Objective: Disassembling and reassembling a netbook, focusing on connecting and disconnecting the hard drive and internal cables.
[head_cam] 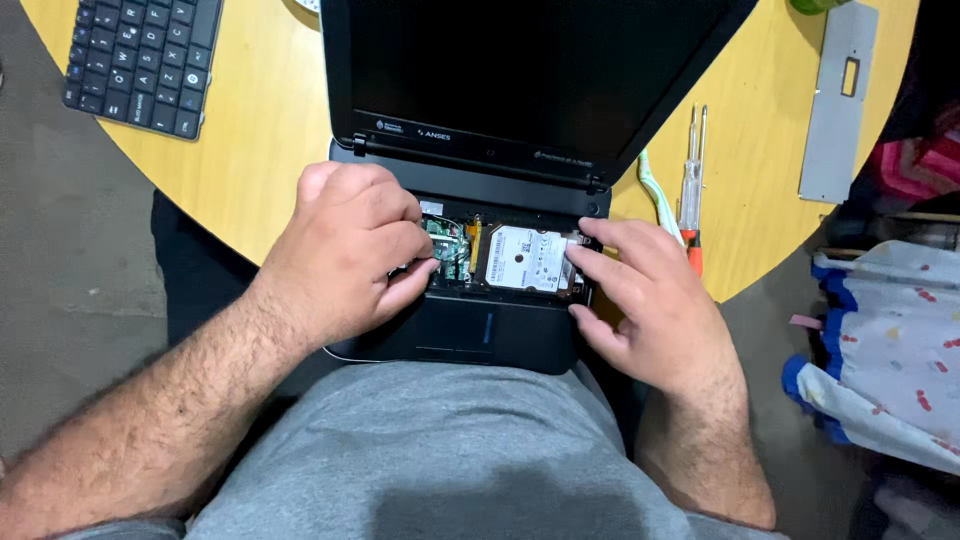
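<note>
Altogether, one opened black laptop sits at the round tabletop's near edge, its keyboard deck off, baring one silver hard drive and one green circuit board. Left hand curls its fingers narrowly over the board; right hand spreads fingers on the drive's right edge. One loose keyboard, two screwdrivers and one grey panel lie apart.

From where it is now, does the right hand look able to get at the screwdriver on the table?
Probably yes: the right hand rests on the laptop's right edge, the screwdriver lies just beyond it on the table, nothing between.
</note>
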